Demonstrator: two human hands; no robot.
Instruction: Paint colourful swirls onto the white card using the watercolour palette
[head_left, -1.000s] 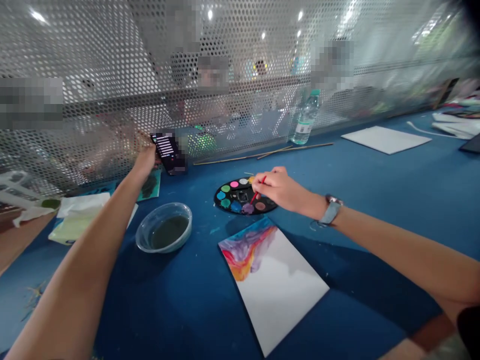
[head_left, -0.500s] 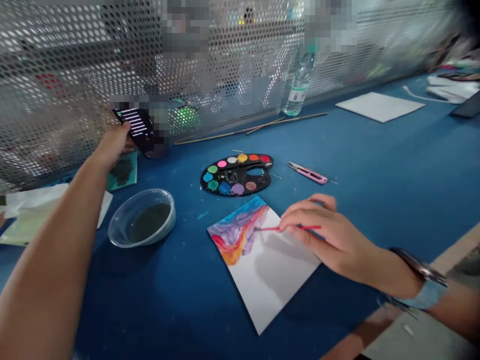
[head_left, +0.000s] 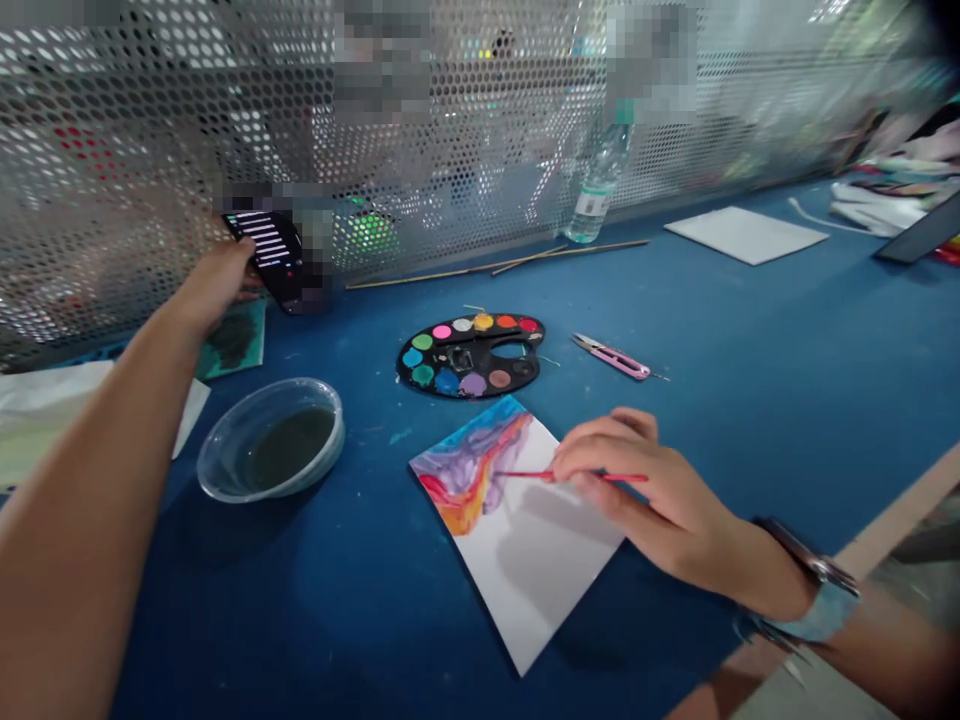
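Note:
Pinched in the fingers of my right hand (head_left: 622,470) is a thin red paintbrush (head_left: 529,475). Its tip meets the purple paint on a white canvas board (head_left: 547,580), whose far left part carries blue, purple, red and orange strokes. My left hand (head_left: 221,270) is closed around a smartphone (head_left: 274,255) with a lit screen, held up by the mesh panel. Beyond the canvas lies a black paint palette (head_left: 480,352) with several coloured wells. A clear plastic bowl of dark water (head_left: 274,440) stands between my left forearm and the canvas.
Pink thread snips (head_left: 615,358) lie right of the palette. Thin sticks (head_left: 495,265) and a water bottle (head_left: 596,190) are along the perforated metal panel (head_left: 465,150). A blank white board (head_left: 746,235) lies far right; paper (head_left: 45,410) and a dark-painted teal piece (head_left: 240,340) lie left.
The brush tip has moved slightly left and down across the purple paint, with my right hand following. My left hand still holds the phone. The view has shifted a little.

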